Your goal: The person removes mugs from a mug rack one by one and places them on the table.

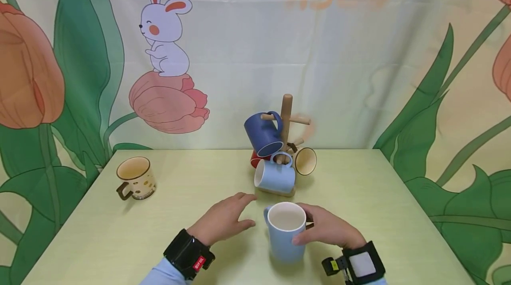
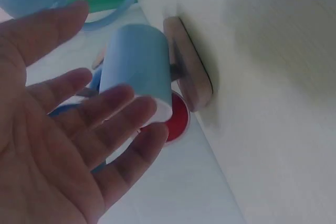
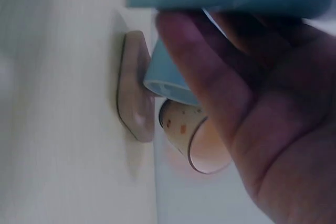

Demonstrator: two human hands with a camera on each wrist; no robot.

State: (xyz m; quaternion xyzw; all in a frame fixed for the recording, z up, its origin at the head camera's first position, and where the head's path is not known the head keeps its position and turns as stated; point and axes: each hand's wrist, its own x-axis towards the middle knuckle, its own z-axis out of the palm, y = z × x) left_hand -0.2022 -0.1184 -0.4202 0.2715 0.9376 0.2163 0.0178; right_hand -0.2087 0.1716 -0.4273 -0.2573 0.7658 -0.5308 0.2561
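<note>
Your right hand (image 1: pixel 329 229) curls around the light blue mug (image 1: pixel 285 231) standing upright on the table just beside your spread, empty left hand (image 1: pixel 223 220); it looks like rigid, smooth, breakable ceramic, so grip the body or handle firmly.

The left hand (image 2: pixel 47 129) is spread, fingers (image 2: pixel 113 109) straight, holding nothing. Just past them a light blue mug (image 2: pixel 137 69) hangs by the wooden base (image 2: pixel 190 72), a red mug (image 2: pixel 177 119) behind.
</note>
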